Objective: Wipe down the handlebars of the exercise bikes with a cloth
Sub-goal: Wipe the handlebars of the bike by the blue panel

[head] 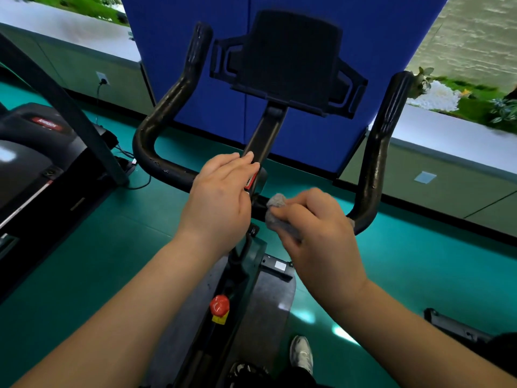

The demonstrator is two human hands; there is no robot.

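An exercise bike stands right in front of me, its black handlebar (156, 119) curving up on the left and right (377, 152) around a black tablet holder (288, 60). My right hand (321, 231) grips a bunched grey cloth (275, 205) against the centre-right part of the bar, just right of the stem. My left hand (221, 197) lies with straight fingers over the middle of the bar at the stem, covering it there.
A red knob (220, 305) sits on the bike frame below my hands. A treadmill (33, 169) stands to the left with cables on the teal floor. A blue panel (279, 121) rises behind the bike. My shoe (301, 352) is at the bottom.
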